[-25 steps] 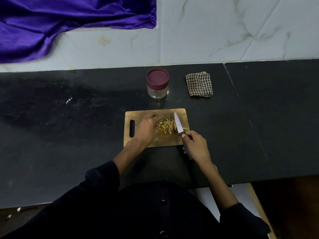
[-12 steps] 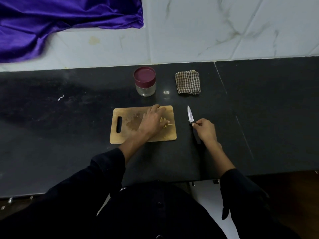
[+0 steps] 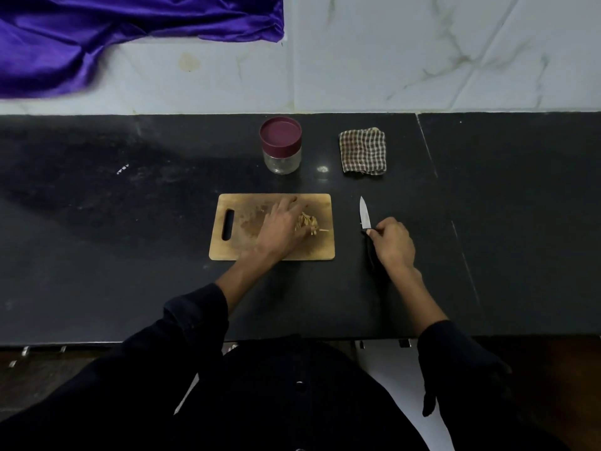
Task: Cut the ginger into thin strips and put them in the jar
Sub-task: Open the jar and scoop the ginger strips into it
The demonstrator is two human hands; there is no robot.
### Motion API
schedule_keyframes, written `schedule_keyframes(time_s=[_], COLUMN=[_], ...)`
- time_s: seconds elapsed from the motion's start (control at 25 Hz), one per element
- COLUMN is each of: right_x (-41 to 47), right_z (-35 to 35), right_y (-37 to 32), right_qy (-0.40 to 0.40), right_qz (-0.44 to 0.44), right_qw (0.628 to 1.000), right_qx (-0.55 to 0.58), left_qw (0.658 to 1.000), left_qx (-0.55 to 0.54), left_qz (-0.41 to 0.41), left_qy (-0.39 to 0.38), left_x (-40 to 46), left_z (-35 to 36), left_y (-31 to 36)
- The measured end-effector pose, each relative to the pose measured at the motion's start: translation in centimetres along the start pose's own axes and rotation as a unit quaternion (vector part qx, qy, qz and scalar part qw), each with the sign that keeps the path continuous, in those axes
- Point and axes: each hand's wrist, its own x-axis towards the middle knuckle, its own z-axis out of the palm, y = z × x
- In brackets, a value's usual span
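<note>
A small pile of thin ginger strips [image 3: 307, 222] lies on the right part of the wooden cutting board [image 3: 240, 229]. My left hand [image 3: 281, 227] rests on the board with its fingers touching the pile's left side. My right hand [image 3: 392, 245] holds the knife [image 3: 365, 216] by its black handle on the black counter, right of the board, blade pointing away from me. The glass jar [image 3: 281, 146] with its maroon lid on stands behind the board.
A folded checked cloth [image 3: 362, 151] lies right of the jar. The black counter [image 3: 130, 255] ends at a white marble wall behind. A purple cloth [image 3: 97, 34] hangs at the top left.
My right hand has carried the knife off the board and down onto the counter to its right. My left hand stayed on the ginger pile.
</note>
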Motion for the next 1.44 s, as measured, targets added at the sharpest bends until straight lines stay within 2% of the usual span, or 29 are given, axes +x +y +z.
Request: schedule_keyframes(time_s=[0.2, 0.36, 0.48, 0.68, 0.84, 0.96, 1.04, 1.12, 1.2, 1.32, 1.4, 1.44], right_x=[0.3, 1.6, 4.1, 8.8, 10.9, 11.1, 10.3, 8.4, 5.6, 0.6, -2.7, -4.3], right_z=[-0.3, -0.1, 0.5, 2.1, 4.0, 4.5, 4.1, 3.4, 2.6, 2.0, 2.1, 2.2], right_y=[-3.9, -10.5, -16.7, -24.4, -26.7, -27.0, -26.6, -25.4, -23.8, -20.9, -19.7, -19.4], right_qy=[-0.004, -0.053, -0.061, -0.062, -0.094, -0.071, -0.051, -0.048, -0.058, -0.117, -0.157, -0.170], right_qz=[-0.080, -0.153, -0.187, -0.177, -0.153, -0.158, -0.153, -0.143, -0.125, -0.033, 0.027, 0.045], right_qw=[0.996, 0.986, 0.980, 0.978, 0.973, 0.975, 0.983, 0.988, 0.973, 0.932, 0.901, 0.888], right_qx=[0.032, 0.036, 0.009, -0.095, -0.142, -0.136, -0.089, 0.039, 0.187, 0.342, 0.404, 0.424], left_qw=[1.000, 0.999, 0.999, 0.999, 0.999, 0.997, 0.995, 0.988, 0.969, 0.900, 0.851, 0.838], left_qx=[-0.014, -0.015, -0.011, -0.025, -0.041, -0.070, -0.097, -0.148, -0.237, -0.425, -0.508, -0.527], left_qz=[-0.001, -0.024, -0.035, -0.035, -0.028, -0.030, -0.026, -0.015, -0.026, -0.098, -0.123, -0.121], left_qy=[0.027, 0.037, 0.029, -0.005, -0.015, -0.010, 0.011, 0.038, 0.058, 0.021, -0.047, -0.078], left_x=[0.5, 2.1, 4.2, 7.5, 8.8, 8.5, 7.6, 6.0, 4.5, 2.4, 1.1, 0.4], left_z=[-1.9, -4.3, -6.2, -8.1, -8.7, -9.1, -9.4, -9.6, -9.8, -9.8, -9.6, -9.4], left_y=[-2.6, -5.0, -7.2, -10.4, -12.0, -12.7, -12.7, -12.6, -12.4, -11.7, -11.2, -11.0])
